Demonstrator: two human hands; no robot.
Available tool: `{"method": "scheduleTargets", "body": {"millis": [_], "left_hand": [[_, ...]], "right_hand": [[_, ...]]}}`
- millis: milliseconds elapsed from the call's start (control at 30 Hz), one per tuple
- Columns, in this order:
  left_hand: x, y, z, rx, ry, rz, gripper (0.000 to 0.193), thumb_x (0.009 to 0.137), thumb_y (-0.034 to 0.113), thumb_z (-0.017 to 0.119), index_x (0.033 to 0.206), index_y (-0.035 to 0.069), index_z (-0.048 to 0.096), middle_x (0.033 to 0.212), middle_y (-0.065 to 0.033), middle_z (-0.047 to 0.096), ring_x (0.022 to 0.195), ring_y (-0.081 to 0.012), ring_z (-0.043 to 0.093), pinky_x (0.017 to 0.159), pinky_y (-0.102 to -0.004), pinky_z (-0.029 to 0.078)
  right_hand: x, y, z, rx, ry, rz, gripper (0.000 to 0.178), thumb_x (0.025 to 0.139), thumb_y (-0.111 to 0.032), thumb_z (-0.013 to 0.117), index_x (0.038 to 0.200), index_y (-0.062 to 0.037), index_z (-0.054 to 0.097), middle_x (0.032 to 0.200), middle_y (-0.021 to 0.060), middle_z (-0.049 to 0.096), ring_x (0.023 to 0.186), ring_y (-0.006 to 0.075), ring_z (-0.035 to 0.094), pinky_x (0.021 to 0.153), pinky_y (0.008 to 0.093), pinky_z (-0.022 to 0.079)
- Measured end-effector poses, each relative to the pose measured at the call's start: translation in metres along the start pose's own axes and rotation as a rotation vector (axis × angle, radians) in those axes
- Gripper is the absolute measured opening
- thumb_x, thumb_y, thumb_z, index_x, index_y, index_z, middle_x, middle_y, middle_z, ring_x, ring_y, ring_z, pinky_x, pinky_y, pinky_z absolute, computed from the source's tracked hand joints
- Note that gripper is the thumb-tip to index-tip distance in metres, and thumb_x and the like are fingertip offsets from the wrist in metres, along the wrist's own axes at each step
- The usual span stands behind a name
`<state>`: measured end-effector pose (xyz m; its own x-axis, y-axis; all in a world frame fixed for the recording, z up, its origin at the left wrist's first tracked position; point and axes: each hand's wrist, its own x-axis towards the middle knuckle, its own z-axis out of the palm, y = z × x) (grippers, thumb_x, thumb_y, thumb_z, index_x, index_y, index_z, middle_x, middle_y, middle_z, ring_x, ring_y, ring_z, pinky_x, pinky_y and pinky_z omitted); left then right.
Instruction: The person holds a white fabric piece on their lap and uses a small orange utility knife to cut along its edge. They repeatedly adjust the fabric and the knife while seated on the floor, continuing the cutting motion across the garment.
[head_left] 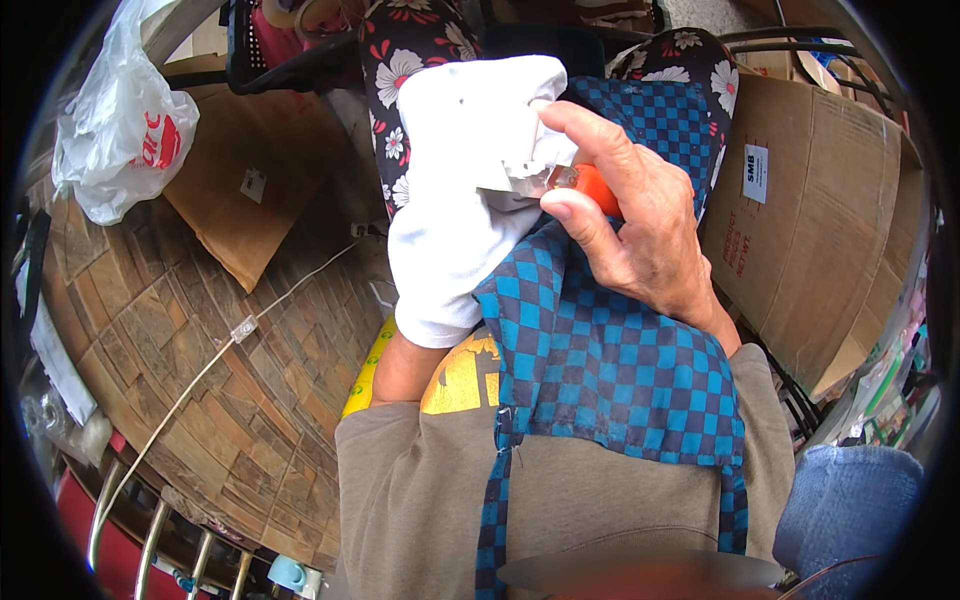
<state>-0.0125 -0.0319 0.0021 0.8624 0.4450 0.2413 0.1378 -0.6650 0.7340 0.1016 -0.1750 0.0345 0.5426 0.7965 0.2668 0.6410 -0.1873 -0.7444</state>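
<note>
A white cloth, sock-like in shape, covers my left hand and wrist above my lap. My bare left forearm comes out of its lower end, and the fingers inside are hidden. From the right, my right hand holds a small tool with an orange handle and a metal end. The tool's metal end points left and meets the cloth near a thin greyish flap. My index finger stretches over the cloth, with the thumb below by the metal end. What the tool is exactly I cannot make out.
A blue and black checked apron lies over my lap. At the right stands a cardboard box; brown cardboard leans at the left beside a white plastic bag. A thin cable crosses the patterned floor.
</note>
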Motion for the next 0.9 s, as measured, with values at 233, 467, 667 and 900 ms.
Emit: {"method": "scheduleTargets", "body": {"millis": [233,467,667,900], "left_hand": [[0.002,0.007,-0.003,-0.007,-0.033,-0.055,0.068,0.077,0.029,0.088,0.136,0.012,0.059,0.124,-0.0071,0.068,0.105,-0.0249,0.071,0.087,-0.0333,0.058],[0.002,0.009,-0.003,-0.003,-0.045,-0.053,0.068,0.077,0.028,0.088,0.136,0.012,0.059,0.122,-0.007,0.068,0.102,-0.0246,0.071,0.084,-0.0329,0.058],[0.003,0.01,-0.003,-0.004,-0.054,-0.052,0.067,0.077,0.027,0.088,0.136,0.012,0.059,0.121,-0.007,0.069,0.1,-0.0243,0.072,0.082,-0.0325,0.059],[0.003,0.004,-0.001,-0.028,-0.037,-0.044,0.066,0.077,0.027,0.088,0.135,0.012,0.059,0.123,-0.0066,0.069,0.098,-0.0239,0.073,0.08,-0.032,0.059]], "right_hand": [[0.005,0.008,0.003,0.006,0.089,-0.037,0.049,0.083,-0.019,0.079,0.129,-0.01,0.065,0.102,0.0124,0.074,0.083,0.0255,0.073,0.072,0.0344,0.055],[0.007,0.006,0.007,0.106,0.171,-0.059,0.042,0.086,-0.016,0.076,0.127,-0.0104,0.065,0.093,0.0085,0.073,0.073,0.0223,0.07,0.064,0.0345,0.055],[0.007,0.012,0.006,0.077,0.134,-0.014,0.036,0.09,-0.016,0.074,0.125,-0.013,0.067,0.089,0.007,0.072,0.07,0.0212,0.068,0.064,0.0337,0.055],[0.008,0.01,0.001,0.143,0.147,-0.021,0.042,0.088,-0.015,0.075,0.128,-0.0107,0.066,0.101,0.0129,0.074,0.082,0.0259,0.073,0.072,0.0338,0.058]]}}
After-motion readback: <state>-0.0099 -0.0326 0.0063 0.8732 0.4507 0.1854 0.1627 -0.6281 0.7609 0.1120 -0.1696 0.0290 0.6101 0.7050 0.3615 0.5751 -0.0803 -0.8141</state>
